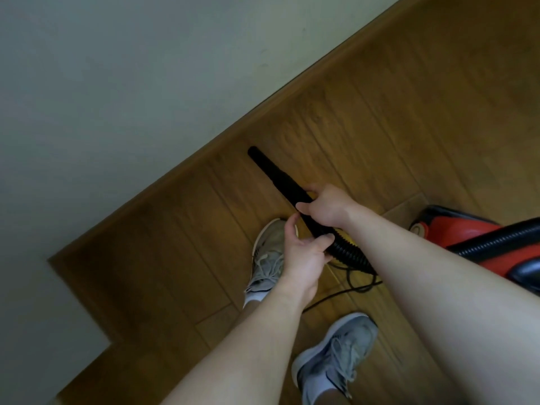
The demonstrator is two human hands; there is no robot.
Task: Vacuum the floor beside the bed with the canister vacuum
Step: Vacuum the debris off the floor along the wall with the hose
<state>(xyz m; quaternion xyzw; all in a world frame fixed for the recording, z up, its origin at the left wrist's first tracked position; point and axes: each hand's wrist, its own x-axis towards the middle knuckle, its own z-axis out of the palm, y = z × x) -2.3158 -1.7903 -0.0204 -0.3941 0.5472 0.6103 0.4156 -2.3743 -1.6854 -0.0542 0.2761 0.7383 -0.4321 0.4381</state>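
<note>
Forearms: left forearm [248, 346] rises from the bottom edge and right forearm [423, 273] comes in from the lower right. Both are bare and reach forward and down, meeting over the floor.
Right hand: right hand [327, 207] has its back to the camera, with the fingers wrapped over the black tube [274, 173] in a closed hold at its rear end.
Left hand: left hand [304, 252] is just below the right. Its thumb is pressed across the ribbed hose [347, 252] where it joins the tube, and its fingers curl up around the underside, so it grips the joint.
Tube: slants away from the hands toward the upper left and narrows to a blunt tip. Whether the tip touches the boards cannot be told.
Canister vacuum: red canister vacuum [455, 229] sits on the floor at the right edge, partly hidden behind the right forearm. The hose crosses over it.
Cord: thin black cord [350, 287] loops on the boards under the hose, between the shoes.
Feet: left shoe [268, 258] is beneath the left hand and right shoe [336, 355] is nearer the camera. Both are grey.
Edges: wooden skirting board [204, 144] runs diagonally from upper right to lower left under a pale wall [117, 83], then steps around a corner at the lower left.
Open room: a strip of wooden floor [380, 127] separates the tube tip from the skirting, and bare boards spread toward the upper right.
</note>
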